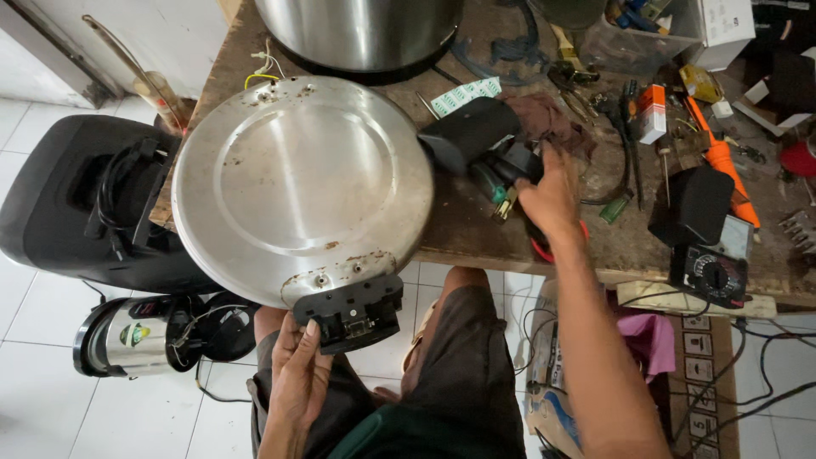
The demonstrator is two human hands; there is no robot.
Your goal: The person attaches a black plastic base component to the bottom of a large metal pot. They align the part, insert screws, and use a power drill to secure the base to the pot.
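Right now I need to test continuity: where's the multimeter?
In the head view, the multimeter lies at the workbench's right front edge, below a black box, right of the right hand.

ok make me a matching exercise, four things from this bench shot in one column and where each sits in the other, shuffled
Things:
1. round metal plate
2. multimeter
3. orange tool
4. black speaker

Places:
A. on the floor tiles, left of the bench
B. at the bench's near right edge
C. held at its black bracket by the left hand
D. lying on the bench, far right, beyond the right hand

Pairs: 1-C, 2-B, 3-D, 4-A
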